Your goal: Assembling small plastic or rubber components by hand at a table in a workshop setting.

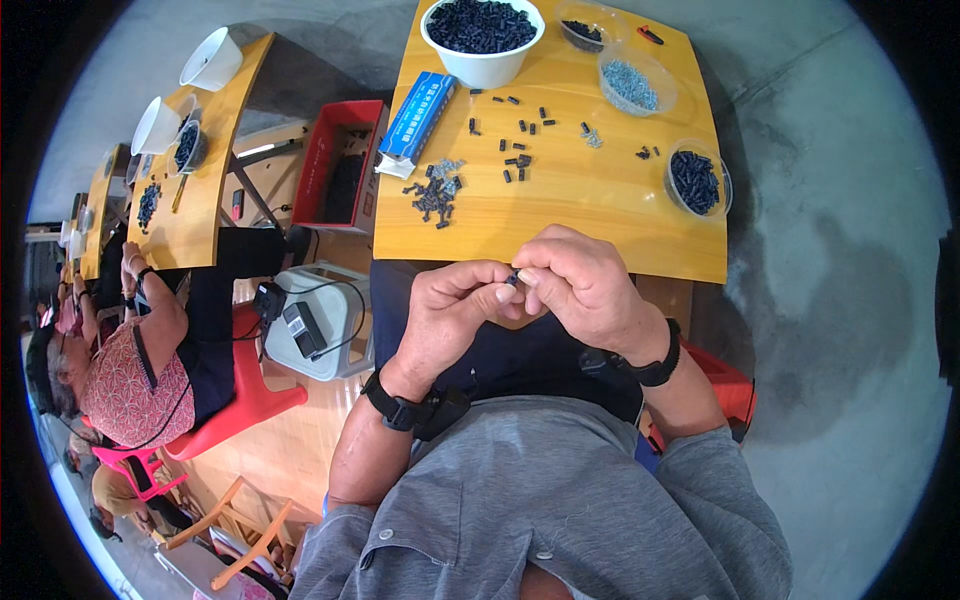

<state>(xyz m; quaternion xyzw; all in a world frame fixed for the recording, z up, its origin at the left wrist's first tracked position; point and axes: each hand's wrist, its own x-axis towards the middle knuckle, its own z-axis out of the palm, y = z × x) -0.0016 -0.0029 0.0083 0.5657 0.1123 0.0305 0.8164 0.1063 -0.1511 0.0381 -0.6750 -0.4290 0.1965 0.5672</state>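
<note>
Left hand (455, 312), right hand (585, 285): pinching black part (512, 280), perhaps unfinished
Heap (436, 198) near table's (600, 205) left edge: seemingly done
Loose pieces (523, 161): seemingly remaining

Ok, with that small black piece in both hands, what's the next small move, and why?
I'd probably shift both hands slightly forward over the table: the left hand and right hand pinch the small black piece apparently just short of the near edge, so a slip could drop it off the tabletop.

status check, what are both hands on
Left hand and right hand pinching small black part. Loose black pieces on table ahead. Nothing visibly blocking either hand.
</note>
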